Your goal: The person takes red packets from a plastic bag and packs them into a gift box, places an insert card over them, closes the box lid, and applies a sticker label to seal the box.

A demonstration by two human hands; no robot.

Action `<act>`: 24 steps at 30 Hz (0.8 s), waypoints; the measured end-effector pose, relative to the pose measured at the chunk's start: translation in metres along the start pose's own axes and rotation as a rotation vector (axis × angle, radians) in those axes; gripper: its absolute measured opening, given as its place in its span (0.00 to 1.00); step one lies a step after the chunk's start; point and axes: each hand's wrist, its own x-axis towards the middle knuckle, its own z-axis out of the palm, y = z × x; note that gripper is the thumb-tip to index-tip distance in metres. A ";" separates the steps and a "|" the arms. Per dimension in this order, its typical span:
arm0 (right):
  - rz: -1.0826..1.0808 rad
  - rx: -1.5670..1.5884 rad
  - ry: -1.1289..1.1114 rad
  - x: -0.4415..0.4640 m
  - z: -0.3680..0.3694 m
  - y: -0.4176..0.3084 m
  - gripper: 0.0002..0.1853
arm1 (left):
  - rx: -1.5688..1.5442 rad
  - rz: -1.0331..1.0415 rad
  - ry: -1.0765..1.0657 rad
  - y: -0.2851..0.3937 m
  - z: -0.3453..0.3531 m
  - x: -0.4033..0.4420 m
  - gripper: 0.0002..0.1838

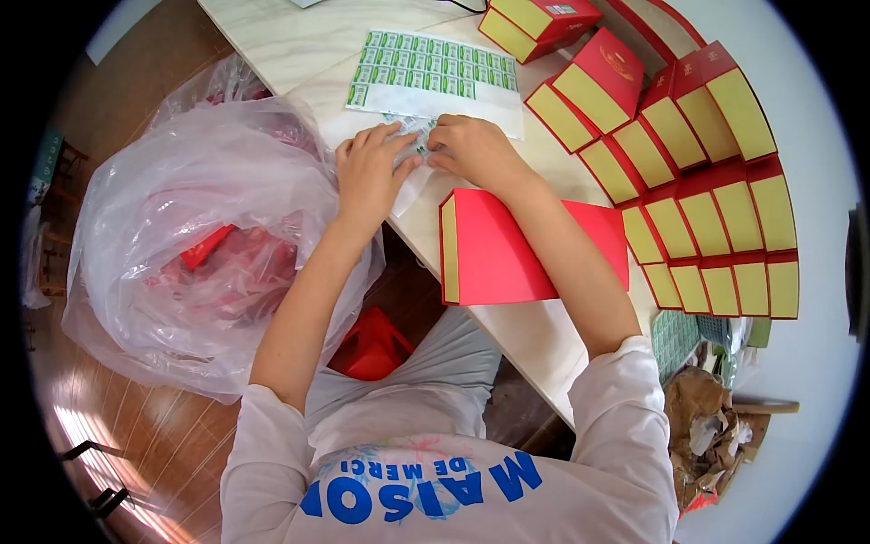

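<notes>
My left hand point(367, 177) lies over the table's near edge, fingers stretched and the thumb apart, touching a small pale sheet with faint print point(412, 125). From the other side my right hand point(476, 152) curls its fingers at the same sheet's edge, by a small green mark; the fingertips partly hide it. Just beyond both hands lies a larger white sheet with rows of green labels point(435, 68), its lower right part bare. Under my right forearm a red box point(494, 249) with a yellow side rests on the table.
Red boxes with yellow sides point(698, 218) are stacked along the right of the table, more at the back point(535, 27). A big clear plastic bag point(181, 208) with red items stands at left. A red item point(372, 344) is at my lap; crumpled brown paper point(702, 426) lies lower right.
</notes>
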 end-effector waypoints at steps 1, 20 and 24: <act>-0.011 -0.017 -0.008 0.002 0.001 0.000 0.08 | 0.002 -0.014 -0.024 0.001 -0.001 0.000 0.19; 0.360 0.398 0.612 0.012 -0.005 0.019 0.05 | 0.052 -0.019 -0.086 0.004 -0.001 -0.006 0.33; 0.210 0.311 0.606 -0.006 -0.044 -0.025 0.04 | 0.200 0.152 0.052 0.035 -0.030 -0.014 0.33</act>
